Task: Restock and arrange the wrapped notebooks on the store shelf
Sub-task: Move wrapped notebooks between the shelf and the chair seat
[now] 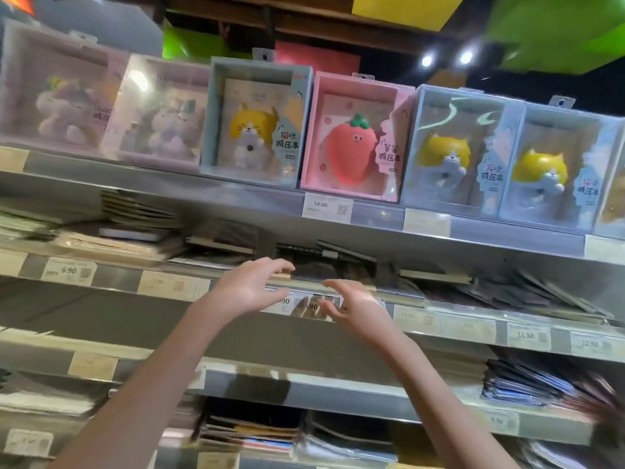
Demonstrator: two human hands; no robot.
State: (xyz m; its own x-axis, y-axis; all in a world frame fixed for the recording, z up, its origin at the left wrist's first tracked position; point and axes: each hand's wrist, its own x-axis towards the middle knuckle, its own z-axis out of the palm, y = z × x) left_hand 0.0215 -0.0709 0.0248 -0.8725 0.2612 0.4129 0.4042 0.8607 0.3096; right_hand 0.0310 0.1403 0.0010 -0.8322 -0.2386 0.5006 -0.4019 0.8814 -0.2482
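Both my hands are raised in front of the second shelf's front rail (439,319). My left hand (250,286) has loosely curved fingers and holds nothing; its fingertips are near a dark stack of wrapped notebooks (324,265) lying flat on that shelf. My right hand (355,306) is a little lower, palm toward the left hand, fingers spread and empty, in front of the price tags. More wrapped notebooks lie in flat piles to the left (135,218) and in a slumped dark row to the right (527,292).
The top shelf holds boxed squishy-toy notebooks: a cat box (253,126), a pink strawberry box (355,140) and more cat boxes (453,150). Lower shelves carry further notebook stacks (250,431). Price labels (326,206) line the rails.
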